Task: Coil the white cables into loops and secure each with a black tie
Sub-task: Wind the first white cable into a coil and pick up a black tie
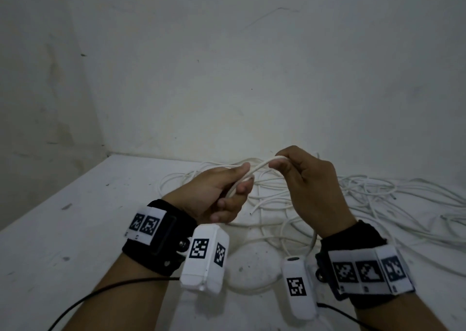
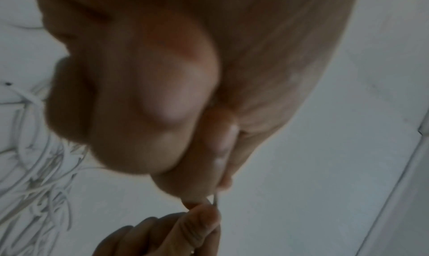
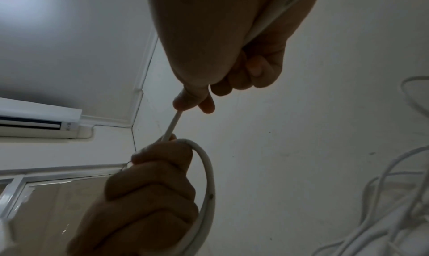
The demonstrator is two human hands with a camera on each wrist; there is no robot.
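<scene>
A white cable (image 1: 259, 168) stretches between my two hands above the white table (image 1: 75, 229). My left hand (image 1: 245, 179) grips a loop of it in curled fingers, thumb on top. My right hand (image 1: 276, 160) pinches the cable between thumb and forefinger, just right of the left hand. In the right wrist view the right hand (image 3: 194, 104) pinches the straight run of cable (image 3: 171, 126). Below it the left hand (image 3: 150, 186) holds the curved loop (image 3: 209, 177). The left wrist view is blurred, mostly filled by the left palm (image 2: 162, 76).
A tangled pile of loose white cables (image 1: 365, 194) spreads over the table's back and right. One large loop (image 1: 252, 284) lies near the front between my wrists. Walls close the table at back and left. An air conditioner (image 3: 39, 124) hangs high on the wall.
</scene>
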